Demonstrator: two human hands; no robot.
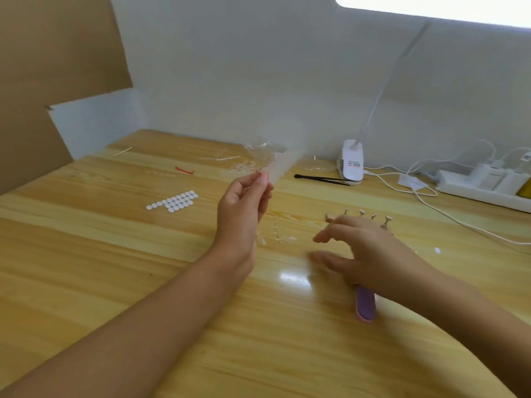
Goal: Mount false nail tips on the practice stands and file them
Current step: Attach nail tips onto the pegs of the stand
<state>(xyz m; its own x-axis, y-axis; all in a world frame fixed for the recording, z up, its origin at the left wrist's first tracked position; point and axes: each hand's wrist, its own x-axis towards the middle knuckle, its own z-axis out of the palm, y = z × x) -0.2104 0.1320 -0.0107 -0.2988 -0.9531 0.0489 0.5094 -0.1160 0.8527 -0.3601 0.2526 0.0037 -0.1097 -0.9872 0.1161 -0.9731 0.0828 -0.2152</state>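
My left hand (244, 205) is raised above the wooden table (86, 254) and pinches a blurred clear plastic bag (275, 165) by its lower corner. My right hand (365, 254) hovers low over the table, fingers spread and blurred, holding nothing. Just behind its fingers stand several practice stands (365, 215) with small pads on top, next to a small wooden block (330, 216). Clear nail tips (275, 234) lie on the table between my hands. A purple and pink nail file (365, 307) sticks out from under my right wrist.
A sheet of white oval stickers (173, 201) lies at the left. A red twist tie (185, 170), wooden sticks (122, 152), black tweezers (321, 178), a white lamp base (352, 163), cables and a power strip (485, 188) sit at the back.
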